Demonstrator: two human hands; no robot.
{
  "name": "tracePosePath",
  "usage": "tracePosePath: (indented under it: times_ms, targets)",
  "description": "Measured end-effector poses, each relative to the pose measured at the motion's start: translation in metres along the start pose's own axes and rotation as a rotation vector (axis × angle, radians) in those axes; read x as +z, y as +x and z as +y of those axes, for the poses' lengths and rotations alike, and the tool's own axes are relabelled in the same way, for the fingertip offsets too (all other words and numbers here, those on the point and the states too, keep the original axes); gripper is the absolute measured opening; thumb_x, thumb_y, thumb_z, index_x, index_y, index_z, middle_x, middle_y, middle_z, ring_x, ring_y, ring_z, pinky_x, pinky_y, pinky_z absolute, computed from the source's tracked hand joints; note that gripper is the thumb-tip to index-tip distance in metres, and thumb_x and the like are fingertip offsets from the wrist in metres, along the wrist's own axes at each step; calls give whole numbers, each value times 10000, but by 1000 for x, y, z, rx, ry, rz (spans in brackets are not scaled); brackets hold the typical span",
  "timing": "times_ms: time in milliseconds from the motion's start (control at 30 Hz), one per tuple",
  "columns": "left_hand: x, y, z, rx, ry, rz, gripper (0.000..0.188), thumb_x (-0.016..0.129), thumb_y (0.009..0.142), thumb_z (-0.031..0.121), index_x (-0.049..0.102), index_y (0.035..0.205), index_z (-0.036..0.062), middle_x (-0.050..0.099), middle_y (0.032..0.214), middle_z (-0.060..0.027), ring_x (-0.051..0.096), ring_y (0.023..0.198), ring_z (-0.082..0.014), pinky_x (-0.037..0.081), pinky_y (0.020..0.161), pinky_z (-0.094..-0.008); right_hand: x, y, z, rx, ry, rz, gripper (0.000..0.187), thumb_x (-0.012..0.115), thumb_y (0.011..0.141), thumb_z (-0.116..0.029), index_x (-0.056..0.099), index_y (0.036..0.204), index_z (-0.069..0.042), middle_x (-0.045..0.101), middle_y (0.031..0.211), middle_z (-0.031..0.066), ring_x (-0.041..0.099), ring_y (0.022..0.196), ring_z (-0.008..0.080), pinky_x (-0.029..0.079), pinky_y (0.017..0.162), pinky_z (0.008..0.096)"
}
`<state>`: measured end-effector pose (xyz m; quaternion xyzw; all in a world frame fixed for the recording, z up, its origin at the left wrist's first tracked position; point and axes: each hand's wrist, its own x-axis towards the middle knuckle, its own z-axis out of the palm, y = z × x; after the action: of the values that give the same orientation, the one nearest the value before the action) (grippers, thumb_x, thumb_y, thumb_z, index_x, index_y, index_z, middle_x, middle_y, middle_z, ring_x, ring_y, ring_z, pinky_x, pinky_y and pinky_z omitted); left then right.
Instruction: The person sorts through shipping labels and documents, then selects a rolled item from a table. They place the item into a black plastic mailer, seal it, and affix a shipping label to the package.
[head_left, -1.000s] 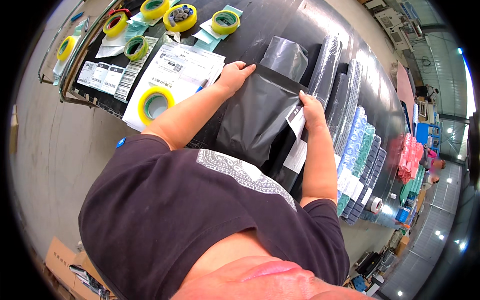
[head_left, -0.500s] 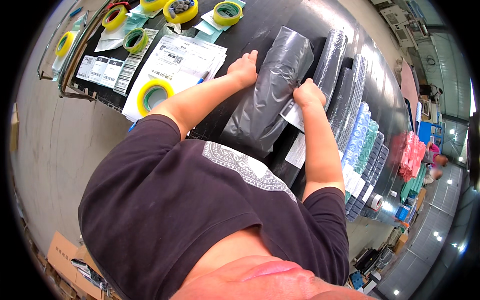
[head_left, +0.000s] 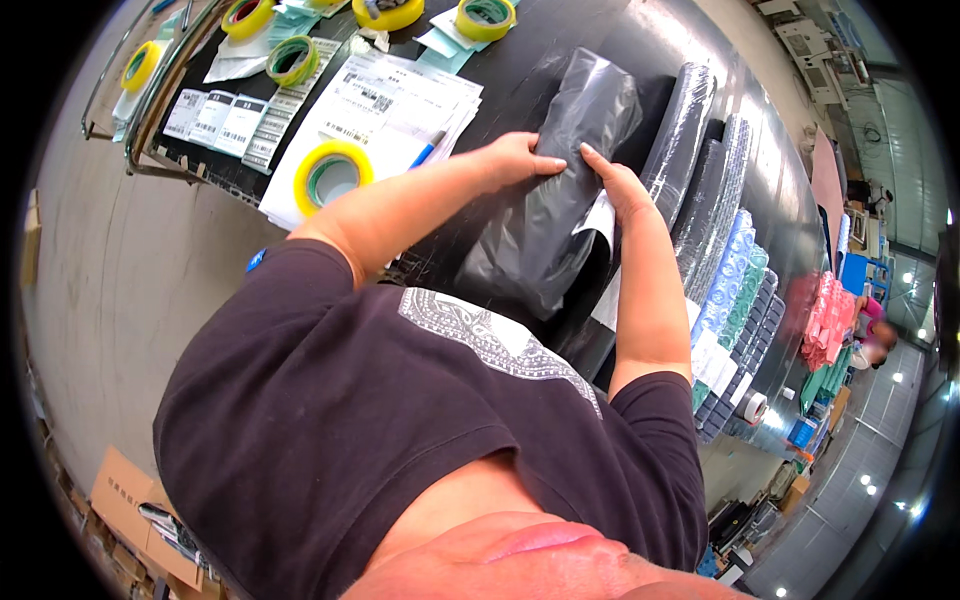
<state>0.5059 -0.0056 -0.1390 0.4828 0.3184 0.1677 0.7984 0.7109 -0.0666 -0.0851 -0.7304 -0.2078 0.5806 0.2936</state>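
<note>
A long bundle in a loose black plastic bag (head_left: 555,215) lies at an angle across the dark table in front of me. My left hand (head_left: 515,160) grips its left side, thumb on top and the other fingers mostly out of sight. From the right, my right hand (head_left: 622,188) clasps the same bag, its thumb pressed on the upper surface close to the left thumb. A white label (head_left: 598,222) shows on the bag's right side, curled and partly covered by my right hand and wrist.
Right of the bag lie a film-wrapped black roll (head_left: 682,130) and several patterned rolls. To the left are printed sheets (head_left: 405,100), a blue pen (head_left: 425,152) and a yellow tape roll (head_left: 333,178). Pink folded bundles (head_left: 825,320) rest farther right, near another person (head_left: 876,335).
Both hands have come closer together on the bag, thumbs now on its top. My left hand moved right onto it, and the label has curled up.
</note>
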Motion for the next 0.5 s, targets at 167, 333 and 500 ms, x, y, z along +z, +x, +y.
tracePosePath:
  times_ms: [167,333,500]
  targets:
    - [-31,4,77,-141,455,-53,762,810,734,242,488,1385,11,623,1226,-124,595,1085,-199,494,920,-348,56,-44,24,-193,482,80,612,716,863,-415,588,1150,110,661,1108,181,678,900,276,564,808,399]
    - [-35,28,123,-305,625,-554,631,741,708,143,557,1288,-25,619,1207,-134,596,1083,-219,488,909,-352,116,-83,63,-232,967,-22,438,631,933,-335,595,1207,5,663,1150,140,653,996,306,532,900,443]
    - [-10,25,125,-317,862,-643,685,729,701,153,527,1327,-37,585,1285,-166,537,1185,-263,403,1006,-366,146,-107,96,-160,1090,-19,521,640,896,-458,598,1199,-36,672,1129,115,666,931,267,556,784,366]
